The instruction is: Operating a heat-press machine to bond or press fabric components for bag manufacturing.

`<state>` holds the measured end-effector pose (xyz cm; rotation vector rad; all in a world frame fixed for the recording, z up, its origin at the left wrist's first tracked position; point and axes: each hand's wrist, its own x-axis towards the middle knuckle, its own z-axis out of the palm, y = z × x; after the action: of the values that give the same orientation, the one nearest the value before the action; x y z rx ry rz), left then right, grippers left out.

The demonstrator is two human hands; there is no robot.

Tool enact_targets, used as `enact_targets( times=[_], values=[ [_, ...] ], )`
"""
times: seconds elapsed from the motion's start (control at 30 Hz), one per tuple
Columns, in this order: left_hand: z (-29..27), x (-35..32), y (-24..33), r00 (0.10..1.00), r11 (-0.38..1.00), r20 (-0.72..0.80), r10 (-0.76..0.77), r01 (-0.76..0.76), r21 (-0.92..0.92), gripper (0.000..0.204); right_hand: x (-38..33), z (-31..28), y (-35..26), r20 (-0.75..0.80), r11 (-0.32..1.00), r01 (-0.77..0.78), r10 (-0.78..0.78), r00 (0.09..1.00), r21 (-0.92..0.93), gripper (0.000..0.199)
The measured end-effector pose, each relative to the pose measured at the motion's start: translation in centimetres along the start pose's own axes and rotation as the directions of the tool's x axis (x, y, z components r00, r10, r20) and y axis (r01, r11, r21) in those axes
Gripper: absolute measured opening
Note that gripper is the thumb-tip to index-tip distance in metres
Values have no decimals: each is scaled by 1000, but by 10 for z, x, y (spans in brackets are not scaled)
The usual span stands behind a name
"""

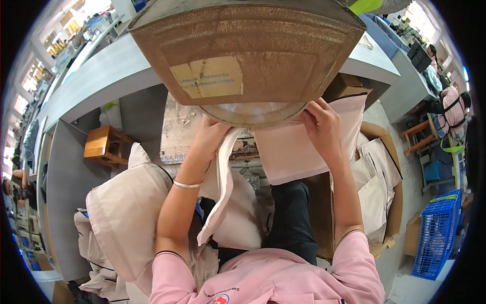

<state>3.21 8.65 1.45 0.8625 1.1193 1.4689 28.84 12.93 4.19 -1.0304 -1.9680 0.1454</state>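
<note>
A worn brown box-shaped cover (253,61) with a pale label fills the top middle, close to the view. Beneath its lower edge juts a round rim (253,119) with a shiny inside. My left hand (213,133) is closed at the rim's left side, on a pale fabric piece (223,177) that hangs in a folded strip toward my lap. At the rim's right side my right hand (322,124) has its fingers curled. What they grip is hidden. A flat pale fabric panel (291,154) lies just below and beside that hand. The rim hides fingertips of both hands.
Pale sewn pieces (124,207) are heaped at my left. More fill an open cardboard box (394,202) at my right. A wooden stool (105,144) stands under the grey bench (101,76); a blue basket (438,235) is at far right. People sit farther off.
</note>
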Motion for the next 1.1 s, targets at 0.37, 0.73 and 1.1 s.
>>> enact_targets(
  times=[0.37,0.73,1.1],
  values=[
    [-44,-51,-1,960,959,274,-57,-24,283,10,-46,-154,80,10,900,-319,337,941,-296,13],
    [22,-157,-40,926,675,272,262,-377,635,10,-143,-40,-49,676,867,-397,99,730,302,63],
    [-147,-183,-12,932,76,351,86,-357,931,59,-163,-8,-149,560,860,-28,-307,769,510,58]
  ],
)
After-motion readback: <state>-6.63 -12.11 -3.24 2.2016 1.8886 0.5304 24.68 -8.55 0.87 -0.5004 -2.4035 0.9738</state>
